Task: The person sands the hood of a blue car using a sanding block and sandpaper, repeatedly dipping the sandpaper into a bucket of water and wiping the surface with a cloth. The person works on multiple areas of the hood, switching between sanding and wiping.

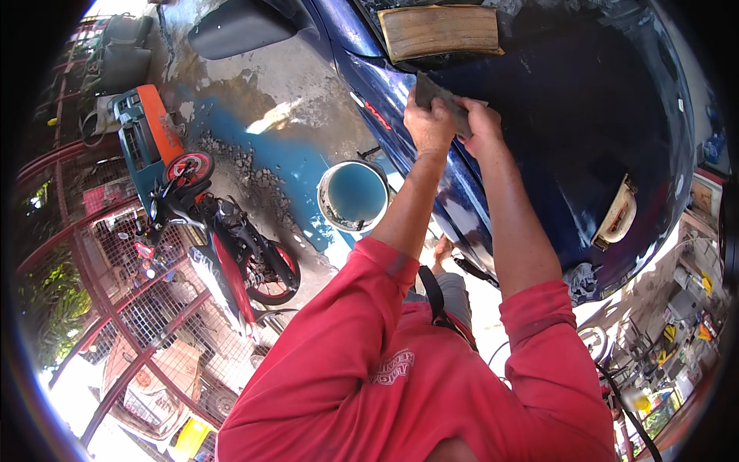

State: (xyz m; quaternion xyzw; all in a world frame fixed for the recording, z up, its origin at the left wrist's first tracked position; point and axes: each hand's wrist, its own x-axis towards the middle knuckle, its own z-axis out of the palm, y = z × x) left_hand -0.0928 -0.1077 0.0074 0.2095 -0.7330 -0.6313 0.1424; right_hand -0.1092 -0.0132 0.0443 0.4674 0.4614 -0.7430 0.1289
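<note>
Watching remotely, I see my left hand (428, 129) and right hand (483, 127) gripping a grey sheet (449, 103), fingers bent round it, over the blue car (554, 131) (a tan block (440, 33) lies beyond)

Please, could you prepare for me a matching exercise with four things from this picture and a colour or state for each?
Things:
1. bucket
2. motorcycle
3. grey sheet
4. car

Colours or states:
A. held by left hand and right hand
B. dark blue
C. contains bluish liquid
D. red and black

Pairs: 1-C, 2-D, 3-A, 4-B
</note>
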